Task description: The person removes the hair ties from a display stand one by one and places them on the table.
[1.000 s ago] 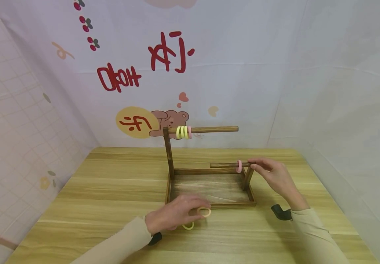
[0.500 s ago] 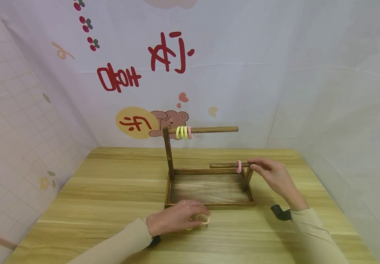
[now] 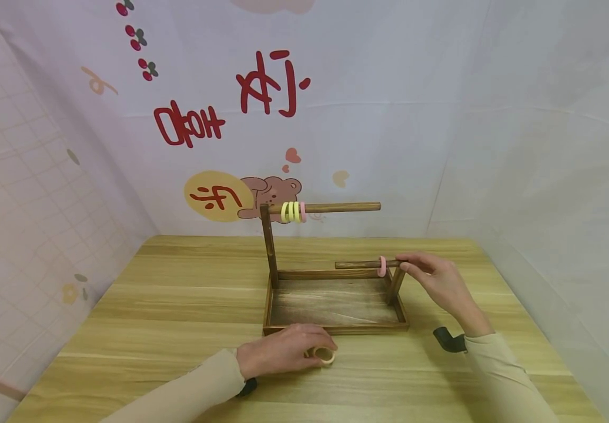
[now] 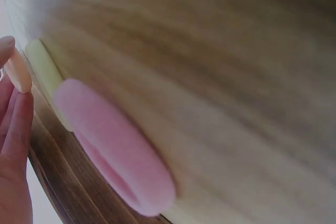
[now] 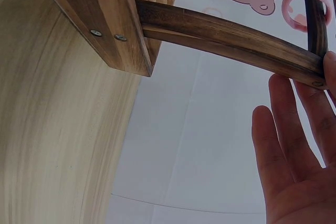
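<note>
Your left hand is at the seven o'clock side of the dark wooden tray, thumb and fingertips narrowed in a pinch on a peach ring, which sits just off the tray's six o'clock edge; you cannot tell whether it touches the table. In your left wrist view, a loose yellow ring lies at ten o'clock and a loose pink ring at seven o'clock, overlapping in that view. Your right hand, at two o'clock, pinches the lower rod at its end, where it meets the short post; two other fingers extend nearly straight. That rod points to nine o'clock and carries one threaded pink ring just beside your fingertips. From the tall post at the tray's ten o'clock corner, the upper rod runs toward three o'clock, bearing three yellow rings and an upper pink ring on their three o'clock side. Beyond, at twelve o'clock, hangs the printed wall covering.
</note>
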Demonstrator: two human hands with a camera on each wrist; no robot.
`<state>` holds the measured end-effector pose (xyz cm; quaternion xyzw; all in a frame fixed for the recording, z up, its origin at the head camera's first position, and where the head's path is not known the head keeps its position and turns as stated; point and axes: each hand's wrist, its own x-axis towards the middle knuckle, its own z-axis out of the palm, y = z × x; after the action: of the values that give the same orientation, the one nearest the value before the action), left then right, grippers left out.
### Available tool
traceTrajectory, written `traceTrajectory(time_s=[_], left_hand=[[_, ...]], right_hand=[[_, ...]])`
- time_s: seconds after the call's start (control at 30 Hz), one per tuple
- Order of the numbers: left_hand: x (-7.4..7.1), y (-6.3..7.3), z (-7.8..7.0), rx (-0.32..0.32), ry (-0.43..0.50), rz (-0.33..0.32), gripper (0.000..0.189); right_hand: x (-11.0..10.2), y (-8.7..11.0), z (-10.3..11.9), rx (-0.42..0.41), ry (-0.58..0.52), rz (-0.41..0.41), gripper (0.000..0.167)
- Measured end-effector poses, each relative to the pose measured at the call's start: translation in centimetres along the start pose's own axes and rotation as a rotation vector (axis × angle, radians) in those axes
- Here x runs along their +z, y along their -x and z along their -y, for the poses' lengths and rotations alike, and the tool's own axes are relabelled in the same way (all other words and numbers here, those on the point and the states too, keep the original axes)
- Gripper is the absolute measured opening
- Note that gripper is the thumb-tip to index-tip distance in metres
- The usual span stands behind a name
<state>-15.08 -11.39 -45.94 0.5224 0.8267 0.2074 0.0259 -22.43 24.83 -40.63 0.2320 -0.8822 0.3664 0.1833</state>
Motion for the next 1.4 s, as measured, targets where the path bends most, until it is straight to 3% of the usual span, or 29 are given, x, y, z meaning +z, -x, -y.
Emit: traceTrajectory(time_s=[0.33,0.53,0.73,0.87,1.07,1.4], left_hand=[[0.0,0.2,-0.2,0.002,-0.009,0.020,0.032],[-0.3,0.1,-0.4,0.023,-0.009,-0.002,0.029],[-1.3,-0.3,-0.9,-0.019,0.004,-0.046,0.029],[-2.3,-0.5,-1.0,-0.024,0.016,-0.120,0.028],[-3.5,-1.3,-0.7,0.057,0.013,-0.295,0.025],[-4.9,-2.9,-0.4,0.101,0.055,-0.499,0.026]], right_hand=[[-0.1,0.0,0.1,0.017,-0.003,0.005,0.022],[0.0,0.0,0.0,0.011,-0.005,0.006,0.022],[0.0,0.0,0.0,0.003,-0.006,0.002,0.022],[0.0,0.0,0.0,0.003,-0.008,0.002,0.022],[0.0,0.0,0.0,0.009,-0.006,0.003,0.022],[0.0,0.1,0.1,0.005,-0.003,0.001,0.022]])
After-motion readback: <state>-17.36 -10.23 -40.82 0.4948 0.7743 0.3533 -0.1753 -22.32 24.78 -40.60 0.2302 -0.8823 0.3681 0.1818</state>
